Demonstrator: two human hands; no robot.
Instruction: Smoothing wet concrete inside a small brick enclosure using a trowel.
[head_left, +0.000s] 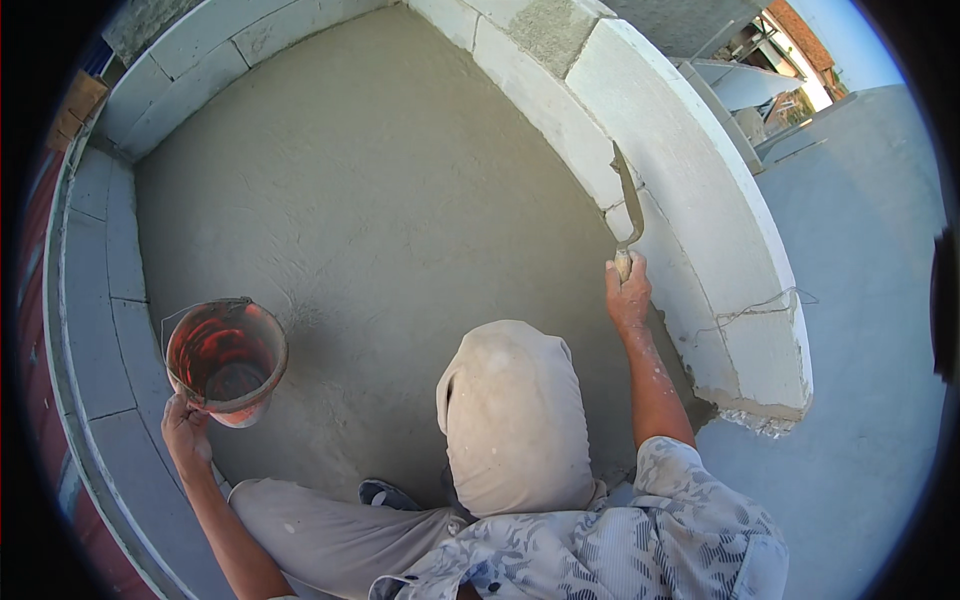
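My left hand [187, 432] is closed on the near rim of a red-orange bucket [262, 345]. The bucket is tilted, with its mouth toward me; its inside is smeared with grey mortar and looks mostly empty. A thin wire handle hangs at its far left side. In my right hand [629, 292] is a trowel [631, 200], gripped by its wooden handle. Grey mortar coats its narrow-looking blade, which points away from me beside the right-hand block wall [680, 240]. I cannot tell whether the blade touches the wall.
Smooth grey wet-looking mortar or concrete covers the floor [380, 170]. Pale block walls border it, including the left wall [90, 280]. A bent wire [765, 308] sticks out on the right wall near its broken end. My bent knee [515, 420] rises between my arms.
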